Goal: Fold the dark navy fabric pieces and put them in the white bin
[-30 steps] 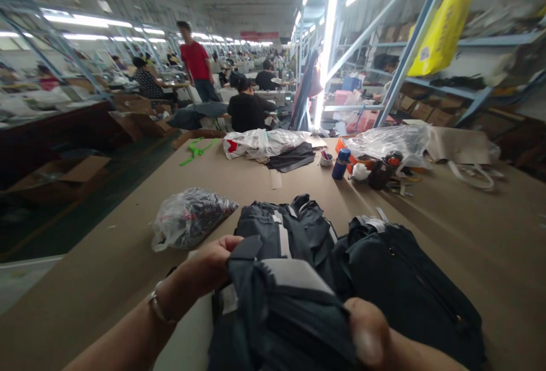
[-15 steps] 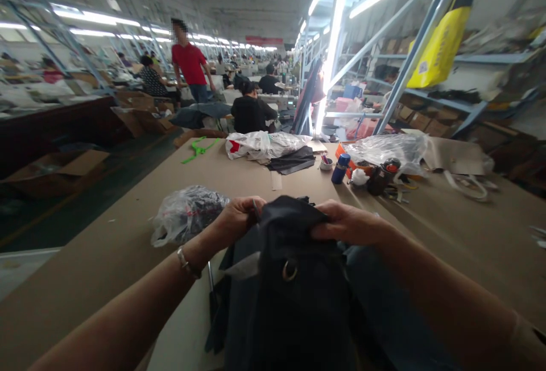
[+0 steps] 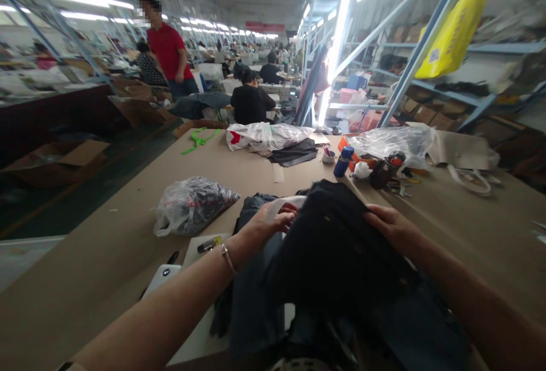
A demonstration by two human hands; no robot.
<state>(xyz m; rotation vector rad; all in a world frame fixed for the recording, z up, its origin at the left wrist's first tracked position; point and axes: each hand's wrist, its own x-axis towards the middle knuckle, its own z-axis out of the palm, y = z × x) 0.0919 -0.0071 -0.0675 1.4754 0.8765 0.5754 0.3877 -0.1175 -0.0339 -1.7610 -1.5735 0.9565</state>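
Tabletop (image 3: 106,263), dark cloth (image 3: 328,251), edge in right hand (image 3: 391,227)

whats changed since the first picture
The left hand has moved forward and right, to a pale strip. The right hand has moved forward too and holds the edge of the dark cloth, now farther forward. The person in red has moved left in the view. The plastic bag, blue bottle and green strap stayed put.

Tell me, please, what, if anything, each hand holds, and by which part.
The right hand pinches the dark cloth by its upper right edge. The left hand is at the white strip; its grip cannot be told.
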